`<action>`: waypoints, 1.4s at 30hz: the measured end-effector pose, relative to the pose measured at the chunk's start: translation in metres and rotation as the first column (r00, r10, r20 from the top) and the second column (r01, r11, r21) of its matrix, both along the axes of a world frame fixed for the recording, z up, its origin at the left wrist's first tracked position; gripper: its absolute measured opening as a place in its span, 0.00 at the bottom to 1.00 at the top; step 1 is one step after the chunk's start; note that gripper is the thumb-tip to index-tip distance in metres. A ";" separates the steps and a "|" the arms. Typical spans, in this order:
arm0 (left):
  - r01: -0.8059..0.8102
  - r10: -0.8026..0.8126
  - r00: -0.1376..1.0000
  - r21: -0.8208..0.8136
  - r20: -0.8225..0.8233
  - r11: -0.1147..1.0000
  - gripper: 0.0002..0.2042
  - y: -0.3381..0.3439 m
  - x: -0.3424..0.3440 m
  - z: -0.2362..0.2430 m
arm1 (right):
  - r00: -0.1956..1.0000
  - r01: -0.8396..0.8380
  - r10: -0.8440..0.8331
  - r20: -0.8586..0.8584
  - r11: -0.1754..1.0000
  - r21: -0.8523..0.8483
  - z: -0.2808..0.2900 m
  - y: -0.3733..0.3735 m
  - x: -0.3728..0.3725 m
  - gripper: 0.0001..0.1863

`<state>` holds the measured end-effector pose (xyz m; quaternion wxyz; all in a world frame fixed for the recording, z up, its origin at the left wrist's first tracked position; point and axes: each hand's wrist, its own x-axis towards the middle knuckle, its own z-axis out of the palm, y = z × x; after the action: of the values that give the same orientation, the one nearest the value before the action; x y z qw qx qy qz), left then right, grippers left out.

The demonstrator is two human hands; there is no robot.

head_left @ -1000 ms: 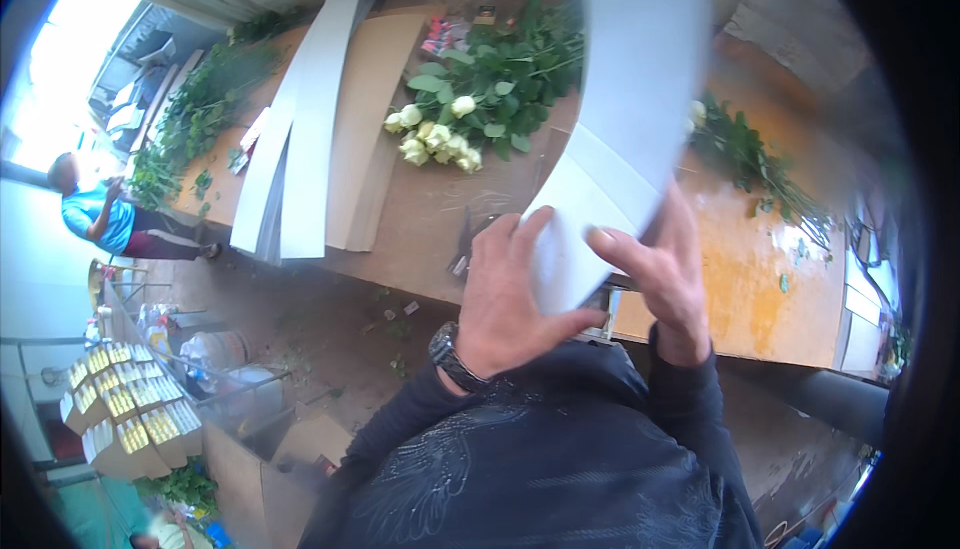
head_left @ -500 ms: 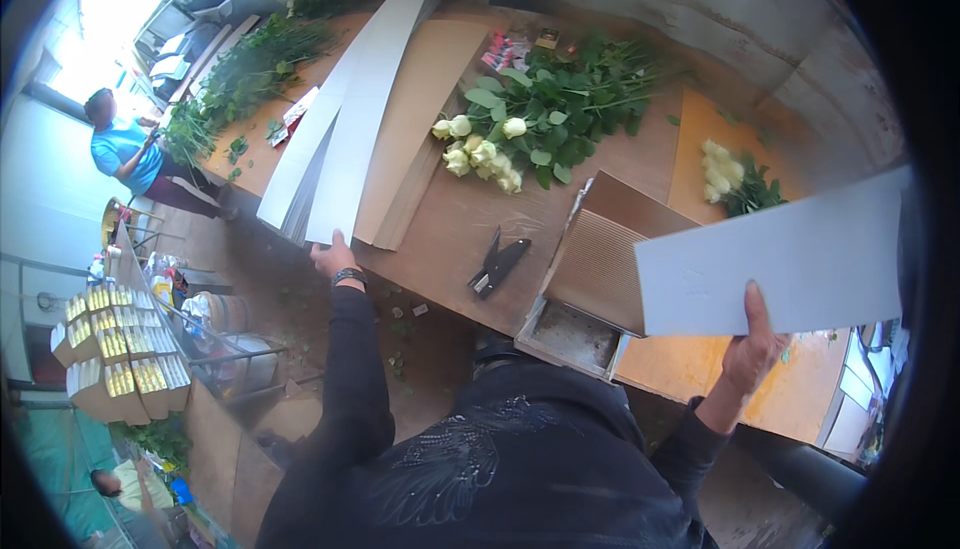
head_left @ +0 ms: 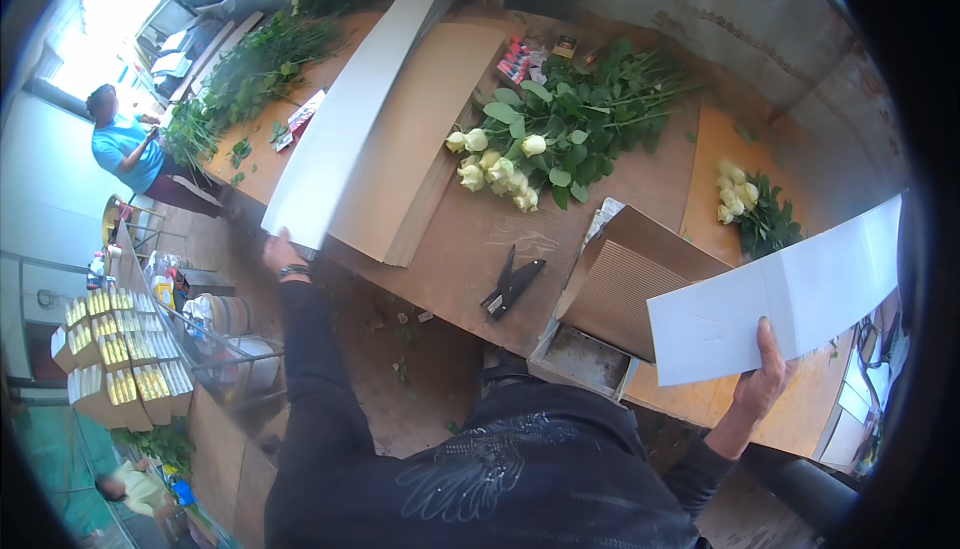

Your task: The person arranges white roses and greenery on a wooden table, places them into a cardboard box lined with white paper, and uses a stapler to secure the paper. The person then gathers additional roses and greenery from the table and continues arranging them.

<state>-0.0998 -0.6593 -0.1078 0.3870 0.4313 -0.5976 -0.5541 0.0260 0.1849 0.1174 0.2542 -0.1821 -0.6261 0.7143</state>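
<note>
My right hand grips a long white cardboard sheet over the right of the table. My left hand has hold of the near end of long white card strips, beside a stack of brown cardboard. Between them lie a bunch of cream roses with long leafy stems and, below it, a black stapler. An open brown corrugated box with a small tray sits at the front edge, partly behind the sheet. A smaller cream rose bunch lies behind it.
A person in blue stands by greenery at the table's far left. Stacked flower boxes stand lower left beside a metal rail. Another person is at the bottom left. A curtain hangs behind the table.
A second ago both hands held one sheet upright in front of me. My left hand has moved left onto the strips, then further left with them; my right hand has lowered the sheet rightward.
</note>
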 end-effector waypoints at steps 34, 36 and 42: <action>0.827 -0.845 -0.446 -0.226 0.296 -0.515 0.10 0.577 0.016 0.314 | 0.836 -0.472 0.172 -0.521 0.710 -0.522 0.030 -0.001 -0.016 0.34; 0.841 -0.848 -0.411 -0.220 0.335 -0.495 0.11 0.574 0.018 0.317 | 0.836 -0.432 0.147 -0.529 0.771 -0.469 0.026 -0.004 -0.023 0.33; 0.871 -0.879 -0.300 -0.269 0.371 -0.411 0.13 0.570 0.016 0.325 | 0.893 0.059 0.041 -0.448 0.977 0.207 0.033 -0.016 -0.036 0.24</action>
<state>-0.0837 -0.0892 0.2171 -0.1300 -0.3434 -0.7995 -0.4754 -0.0096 0.1691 0.1505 0.4137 0.0136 -0.6229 0.6639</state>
